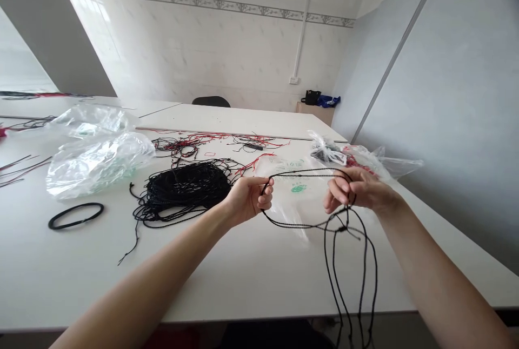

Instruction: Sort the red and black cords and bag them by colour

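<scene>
Between my two hands a thin black cord (298, 226) is stretched into a wide loop above the table. My left hand (252, 196) is closed, pinching the loop's left end between thumb and fingers. At the right end, my right hand (357, 188) has its fingers curled around the cord. Below the right hand is a knot, and several strands hang from it past the table's front edge. A large heap of black cords (184, 187) lies on the table just left of my left hand.
A black ring (76, 216) and crumpled clear plastic bags (97, 162) lie at left. Red and black cords (182, 146) are spread behind the heap. A clear bag with green print (284, 187) lies under the loop. Filled bags (360, 160) sit at right on the white table (243, 284).
</scene>
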`<state>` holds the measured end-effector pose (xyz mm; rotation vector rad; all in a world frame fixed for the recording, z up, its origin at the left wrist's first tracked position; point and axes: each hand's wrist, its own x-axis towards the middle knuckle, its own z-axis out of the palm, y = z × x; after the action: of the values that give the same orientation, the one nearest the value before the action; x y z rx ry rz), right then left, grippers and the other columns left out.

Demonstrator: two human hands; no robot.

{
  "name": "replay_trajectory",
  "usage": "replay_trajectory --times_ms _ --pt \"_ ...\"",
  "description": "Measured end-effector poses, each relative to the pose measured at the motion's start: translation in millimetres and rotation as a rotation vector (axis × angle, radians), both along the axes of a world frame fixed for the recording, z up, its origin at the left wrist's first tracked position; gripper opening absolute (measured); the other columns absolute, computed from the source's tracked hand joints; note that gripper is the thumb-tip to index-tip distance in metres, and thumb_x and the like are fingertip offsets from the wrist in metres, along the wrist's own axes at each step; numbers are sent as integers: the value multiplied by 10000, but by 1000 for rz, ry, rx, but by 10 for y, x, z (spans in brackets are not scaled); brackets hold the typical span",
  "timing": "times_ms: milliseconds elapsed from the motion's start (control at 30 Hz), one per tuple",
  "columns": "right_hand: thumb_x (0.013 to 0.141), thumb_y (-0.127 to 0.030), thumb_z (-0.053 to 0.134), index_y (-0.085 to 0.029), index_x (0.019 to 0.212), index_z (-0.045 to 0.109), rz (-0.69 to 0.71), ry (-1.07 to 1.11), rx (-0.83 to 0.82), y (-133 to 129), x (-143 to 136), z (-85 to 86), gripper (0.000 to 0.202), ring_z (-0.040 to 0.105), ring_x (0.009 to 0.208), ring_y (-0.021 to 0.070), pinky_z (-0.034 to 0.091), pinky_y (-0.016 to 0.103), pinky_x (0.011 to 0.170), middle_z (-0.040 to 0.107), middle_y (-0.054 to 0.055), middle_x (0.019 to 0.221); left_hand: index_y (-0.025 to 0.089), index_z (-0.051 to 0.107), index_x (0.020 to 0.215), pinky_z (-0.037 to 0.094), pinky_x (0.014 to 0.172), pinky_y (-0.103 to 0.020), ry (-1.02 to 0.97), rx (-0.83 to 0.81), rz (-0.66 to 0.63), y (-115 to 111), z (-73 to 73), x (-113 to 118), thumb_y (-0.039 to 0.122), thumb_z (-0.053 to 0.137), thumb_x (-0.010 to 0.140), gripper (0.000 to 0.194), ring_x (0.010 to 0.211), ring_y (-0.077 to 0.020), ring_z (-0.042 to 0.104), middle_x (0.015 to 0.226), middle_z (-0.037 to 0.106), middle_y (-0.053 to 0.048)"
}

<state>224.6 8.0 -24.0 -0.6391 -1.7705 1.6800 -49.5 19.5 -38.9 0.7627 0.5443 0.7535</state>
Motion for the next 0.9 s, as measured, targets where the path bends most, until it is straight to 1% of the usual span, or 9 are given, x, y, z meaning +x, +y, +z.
replay_trajectory --times_ms 33,100,233,333,400,533,600,800,900 --pt "675 -424 658 -186 659 502 -44 38 -35 -4 7 -7 285 617 726 212 508 415 666 489 -17 563 106 515 707 286 413 -173 -6 5 -3 5 -10 4 140 482 740 58 412 -31 347 541 442 18" --pt "678 -428 651 -206 723 498 -145 88 -72 -10 26 -14 273 596 616 184 516 367 546 458 -32 550 101 518 707 279 412 -173 -25 16 -14 12 -28 7 136 476 746 67 406 -26 322 544 430 19" --pt "690 -381 645 -221 822 512 -266 145 -89 5 73 -7 247 528 487 135 458 254 397 428 -43 534 90 525 721 261 410 -175 -51 16 -44 23 -44 -5 132 457 767 92 396 -18 261 533 369 36" --pt "720 -335 624 -210 829 526 -305 150 -93 42 85 -3 193 497 446 104 471 249 416 430 -47 541 93 520 714 247 407 -183 -58 15 -26 32 -42 -17 136 450 774 102 398 -24 243 521 313 49" --pt "742 -309 608 -200 822 539 -324 163 -91 67 75 1 152 515 482 102 511 272 486 439 -43 565 96 513 699 237 403 -185 -70 19 4 40 -38 -20 144 449 777 112 398 -27 236 515 289 53" --pt "755 -269 604 -174 757 565 -320 175 -50 91 35 12 102 583 728 154 541 348 686 503 3 687 100 501 679 215 389 -183 -80 12 62 47 -32 -13 151 458 777 118 390 -26 218 505 265 59" --pt "758 -261 603 -169 741 573 -309 166 -27 92 24 13 98 580 802 176 532 368 730 528 25 748 102 496 673 208 385 -183 -74 4 78 45 -30 -9 148 462 772 115 389 -27 213 499 256 62" --pt "759 -263 606 -179 782 558 -279 120 -20 89 40 0 99 564 753 157 523 281 588 538 40 791 103 492 672 194 383 -177 -77 -6 52 52 -48 -24 151 465 765 108 386 -24 200 497 247 66" --pt "718 -285 646 -186 815 542 -265 23 -37 48 54 12 174 568 729 161 512 247 495 534 43 794 105 488 669 178 385 -174 -70 -10 20 53 -73 -31 147 462 759 102 386 -23 193 496 239 68"
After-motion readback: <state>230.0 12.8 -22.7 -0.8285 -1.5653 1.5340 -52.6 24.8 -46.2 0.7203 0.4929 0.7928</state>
